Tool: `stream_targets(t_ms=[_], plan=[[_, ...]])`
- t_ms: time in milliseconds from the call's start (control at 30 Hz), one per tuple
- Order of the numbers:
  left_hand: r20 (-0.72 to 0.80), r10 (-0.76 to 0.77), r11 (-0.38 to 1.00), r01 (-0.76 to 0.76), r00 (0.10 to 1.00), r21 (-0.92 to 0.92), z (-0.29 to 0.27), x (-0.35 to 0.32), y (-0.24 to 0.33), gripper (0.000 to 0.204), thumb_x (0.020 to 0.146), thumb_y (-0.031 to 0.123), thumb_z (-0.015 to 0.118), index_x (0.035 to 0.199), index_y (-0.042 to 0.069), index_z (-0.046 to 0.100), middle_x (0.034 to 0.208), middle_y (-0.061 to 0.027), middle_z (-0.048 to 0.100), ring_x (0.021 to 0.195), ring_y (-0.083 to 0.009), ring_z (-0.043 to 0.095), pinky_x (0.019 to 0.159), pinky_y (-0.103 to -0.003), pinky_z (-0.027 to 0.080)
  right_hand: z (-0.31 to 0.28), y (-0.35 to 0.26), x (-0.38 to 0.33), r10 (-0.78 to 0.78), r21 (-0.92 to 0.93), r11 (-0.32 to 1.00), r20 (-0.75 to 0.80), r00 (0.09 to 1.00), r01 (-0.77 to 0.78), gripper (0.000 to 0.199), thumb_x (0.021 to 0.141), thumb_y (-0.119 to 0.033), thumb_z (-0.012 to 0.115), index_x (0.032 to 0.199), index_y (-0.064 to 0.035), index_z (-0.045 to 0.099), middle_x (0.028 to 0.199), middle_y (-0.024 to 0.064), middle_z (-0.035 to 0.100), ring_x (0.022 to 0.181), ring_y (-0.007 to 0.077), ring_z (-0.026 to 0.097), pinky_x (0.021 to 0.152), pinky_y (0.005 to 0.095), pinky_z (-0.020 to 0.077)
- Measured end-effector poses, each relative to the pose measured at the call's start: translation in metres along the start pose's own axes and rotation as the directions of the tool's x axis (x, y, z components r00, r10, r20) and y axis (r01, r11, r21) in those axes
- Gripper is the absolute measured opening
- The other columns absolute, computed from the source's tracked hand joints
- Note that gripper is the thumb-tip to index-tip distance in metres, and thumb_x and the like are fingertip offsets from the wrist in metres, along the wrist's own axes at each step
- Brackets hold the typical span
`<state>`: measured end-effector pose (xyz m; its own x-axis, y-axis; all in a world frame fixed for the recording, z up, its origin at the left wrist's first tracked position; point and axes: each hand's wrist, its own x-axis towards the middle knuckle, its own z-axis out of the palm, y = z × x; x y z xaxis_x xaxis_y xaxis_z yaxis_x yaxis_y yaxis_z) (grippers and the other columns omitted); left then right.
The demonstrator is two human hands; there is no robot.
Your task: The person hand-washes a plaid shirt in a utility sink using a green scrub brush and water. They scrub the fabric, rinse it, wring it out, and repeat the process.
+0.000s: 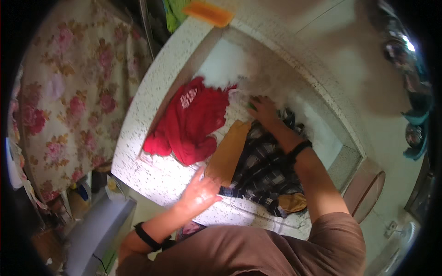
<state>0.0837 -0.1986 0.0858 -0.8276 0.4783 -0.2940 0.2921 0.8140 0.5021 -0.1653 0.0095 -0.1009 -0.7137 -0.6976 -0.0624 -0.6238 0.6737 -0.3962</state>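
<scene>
My right hand (263, 110) reaches into a speckled stone wash basin (152, 96) and presses a small green object, mostly hidden under the fingers, onto wet cloth near white foam (230, 66). My left hand (200, 192) rests with fingers spread on the basin's front rim, touching the edge of a mustard-yellow cloth (229, 152). A dark checked garment (264, 168) lies under my right forearm. A crumpled red garment (191, 122) sits at the basin's left side.
An orange brush (208, 14) lies on the basin's far rim beside a green cloth (172, 14). A floral curtain (73, 101) hangs at left. A brown tub (366, 188) stands at right; pots (416, 133) hang on the far right.
</scene>
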Motion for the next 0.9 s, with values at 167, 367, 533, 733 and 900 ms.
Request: stream_targets(t_ms=[167, 367, 533, 733, 900], plan=[[-0.219, 0.173, 0.984, -0.177, 0.960, -0.001, 0.013, 0.052, 0.049, 0.049, 0.075, 0.032, 0.070, 0.116, 0.006, 0.062, 0.123, -0.0117, 0.059, 0.121, -0.0280, 0.048, 0.109, -0.053, 0.029, 0.010, 0.098, -0.068, 0.047, 0.042, 0.998, -0.030, 0.998, -0.046, 0.046, 0.084, -0.032, 0.068, 0.123, -0.0086, 0.062, 0.130, 0.0196, 0.052, 0.111, 0.0430, 0.052, 0.099, 0.0497, 0.0414], [0.226, 0.212, 0.977, -0.204, 0.951, -0.057, 0.024, 0.049, 0.039, 0.025, 0.078, 0.011, 0.058, 0.102, 0.006, 0.063, 0.100, -0.0092, 0.065, 0.100, -0.0255, 0.060, 0.086, -0.039, 0.050, -0.056, -0.058, -0.138, 0.060, 0.322, 0.944, 0.058, 0.997, -0.076, 0.041, 0.079, -0.029, 0.072, 0.116, -0.0124, 0.063, 0.122, 0.0170, 0.056, 0.110, 0.0381, 0.054, 0.097, 0.0459, 0.0438], [-0.338, 0.244, 0.936, -0.312, 0.909, -0.164, 0.027, -0.009, 0.023, 0.009, 0.068, 0.007, 0.059, 0.077, 0.008, 0.059, 0.075, -0.0051, 0.056, 0.076, -0.0219, 0.058, 0.065, -0.033, 0.048, -0.096, -0.089, -0.123, -0.536, -0.072, 0.844, -0.152, 0.831, 0.531, 0.039, 0.076, -0.023, 0.071, 0.115, -0.0219, 0.063, 0.124, 0.0096, 0.058, 0.117, 0.0303, 0.054, 0.092, 0.0497, 0.0413], [-0.296, 0.132, 0.951, -0.205, 0.946, -0.233, 0.020, -0.005, 0.030, 0.009, 0.066, 0.005, 0.059, 0.073, 0.007, 0.054, 0.072, -0.0061, 0.050, 0.073, -0.0243, 0.054, 0.065, -0.036, 0.046, -0.060, 0.024, -0.117, 0.133, -0.034, 0.990, -0.142, 0.981, -0.139, 0.031, 0.076, -0.019, 0.071, 0.106, -0.0124, 0.067, 0.120, 0.0120, 0.061, 0.107, 0.0346, 0.058, 0.087, 0.0473, 0.0449], [-0.337, 0.029, 0.970, -0.107, 0.941, -0.218, 0.022, -0.007, 0.038, 0.008, 0.065, 0.003, 0.057, 0.070, 0.008, 0.052, 0.073, -0.0075, 0.050, 0.076, -0.0261, 0.054, 0.066, -0.037, 0.046, -0.013, -0.034, -0.130, 0.033, 0.510, 0.860, -0.016, 0.999, -0.020, 0.036, 0.076, -0.024, 0.073, 0.108, -0.0114, 0.067, 0.114, 0.0125, 0.060, 0.103, 0.0301, 0.059, 0.088, 0.0431, 0.0469]])
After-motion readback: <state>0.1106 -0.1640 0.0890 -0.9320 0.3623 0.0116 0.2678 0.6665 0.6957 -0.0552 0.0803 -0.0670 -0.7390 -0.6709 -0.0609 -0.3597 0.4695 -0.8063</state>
